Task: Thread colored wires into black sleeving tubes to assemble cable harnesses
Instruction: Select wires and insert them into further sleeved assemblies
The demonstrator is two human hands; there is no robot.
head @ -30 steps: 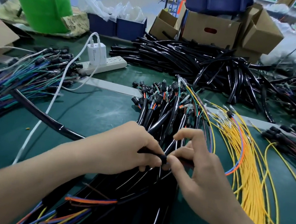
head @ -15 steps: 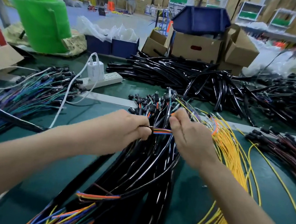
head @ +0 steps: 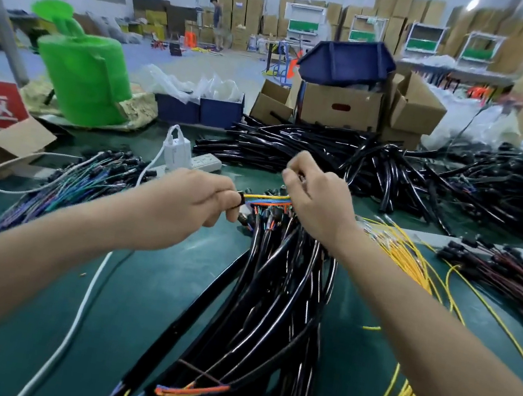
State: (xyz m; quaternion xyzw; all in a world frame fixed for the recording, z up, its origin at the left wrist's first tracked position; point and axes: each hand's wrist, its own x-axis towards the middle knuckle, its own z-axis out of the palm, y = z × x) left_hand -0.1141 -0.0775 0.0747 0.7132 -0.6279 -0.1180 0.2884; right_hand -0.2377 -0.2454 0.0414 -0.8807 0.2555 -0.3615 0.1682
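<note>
My left hand (head: pixel 184 206) grips the end of a black sleeving tube (head: pixel 237 201) held above the green table. A short run of colored wires (head: pixel 266 199), yellow, orange and blue, comes out of that tube end and stretches right into my right hand (head: pixel 316 199), which pinches them with curled fingers. Below both hands lies a thick bundle of finished black harnesses (head: pixel 275 301) with colored wire tails (head: pixel 186 393) at the near end.
Yellow wires (head: pixel 411 278) fan out on the right, dark red harnesses (head: pixel 512 279) beyond them. A heap of black tubes (head: pixel 376 171) lies at the back. Blue-green harnesses (head: pixel 86 182), a white power strip (head: pixel 204 164) with its cable, cardboard boxes and a green roll (head: pixel 81 79) stand left and behind.
Both hands have risen and moved away from me. My right hand has drawn the colored wires further out of the tube end, widening the gap between the hands.
</note>
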